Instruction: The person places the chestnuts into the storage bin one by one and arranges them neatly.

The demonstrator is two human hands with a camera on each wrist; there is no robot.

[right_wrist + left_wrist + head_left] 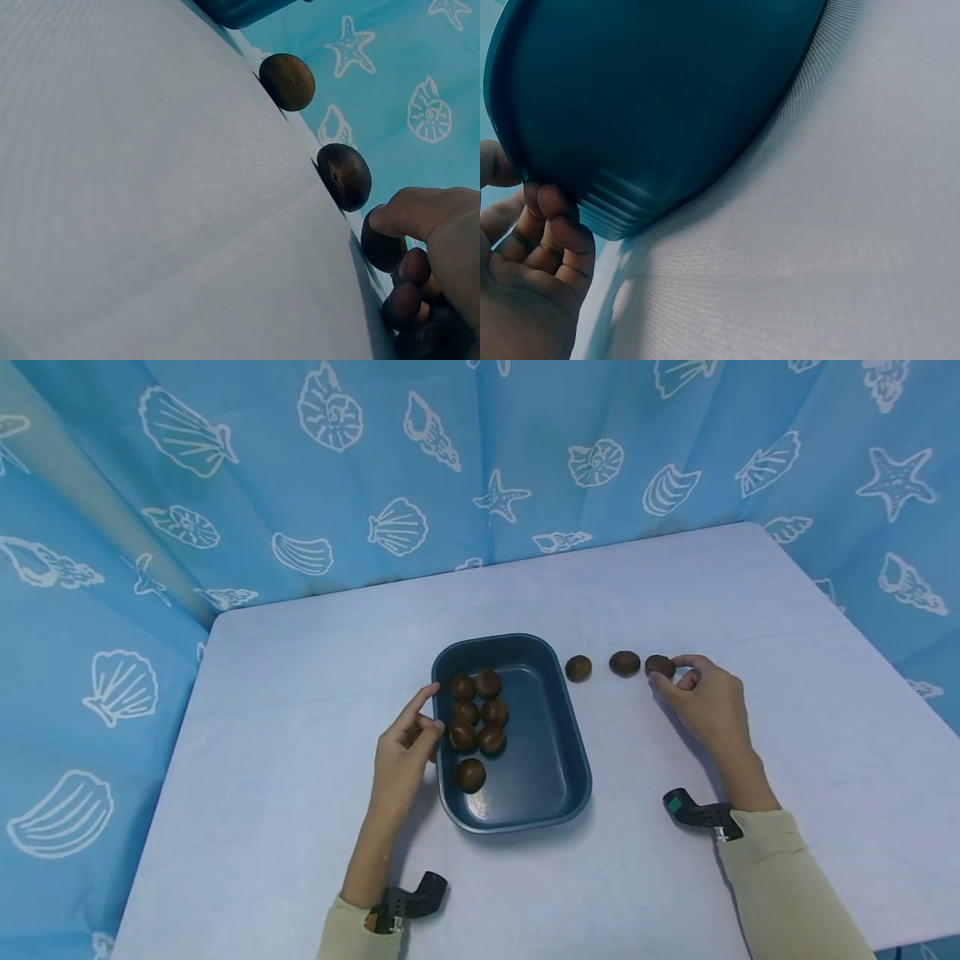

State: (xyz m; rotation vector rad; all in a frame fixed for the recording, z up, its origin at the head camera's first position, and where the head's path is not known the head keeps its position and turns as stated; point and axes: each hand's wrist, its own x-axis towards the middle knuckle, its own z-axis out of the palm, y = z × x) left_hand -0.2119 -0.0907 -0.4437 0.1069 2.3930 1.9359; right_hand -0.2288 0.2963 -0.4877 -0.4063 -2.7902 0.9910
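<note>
Nook with shell-print curtains [450, 468], table [637, 877]

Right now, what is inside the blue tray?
Seven round brown objects show in the blue tray, toward its left side; the floor to their right is bare. The patches of floor directly beneath them are covered and cannot be seen.

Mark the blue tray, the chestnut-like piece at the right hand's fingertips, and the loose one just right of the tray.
Blue tray [538, 745]: head view, bare inner floor.
Pinched chestnut-like piece [382, 246]: right wrist view, side below the thumb.
Loose chestnut-like piece [578, 668]: head view, its middle.
</note>
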